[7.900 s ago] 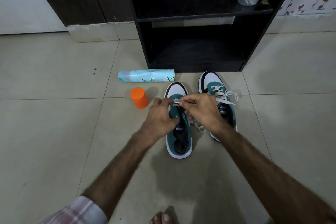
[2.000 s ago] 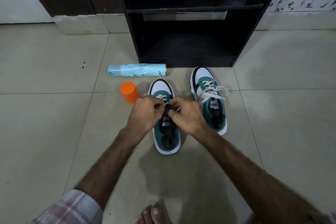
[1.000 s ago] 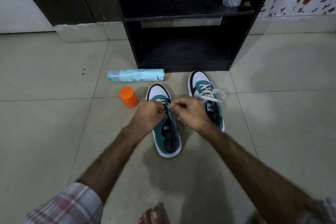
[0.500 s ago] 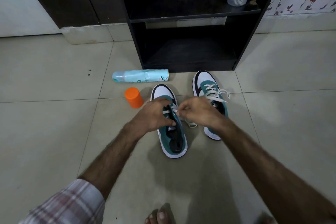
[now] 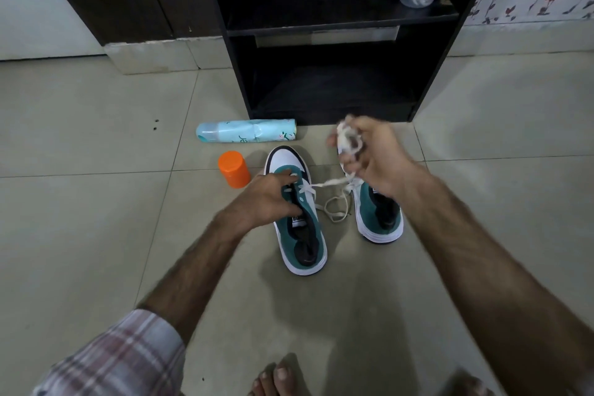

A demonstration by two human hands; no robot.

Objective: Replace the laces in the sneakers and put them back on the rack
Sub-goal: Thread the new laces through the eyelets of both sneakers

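on the beige tiled floor [image 5: 96, 219] before the black shelf rack [image 5: 334, 87], my left hand [image 5: 270, 199] held down the teal-white sneaker [image 5: 300, 228]; my right hand [image 5: 369, 157], earlier low at the eyelets, had lifted, gripping the white lace [image 5: 328, 184].

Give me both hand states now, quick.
Left hand: fingers curled round the left sneaker, holding it down.
Right hand: raised, gripping a bunched white lace.

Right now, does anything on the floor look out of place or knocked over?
Yes. The light blue spray can lies on its side on the tiles in front of the black rack, and its orange cap stands apart, beside the left sneaker. Nothing looks spilled.
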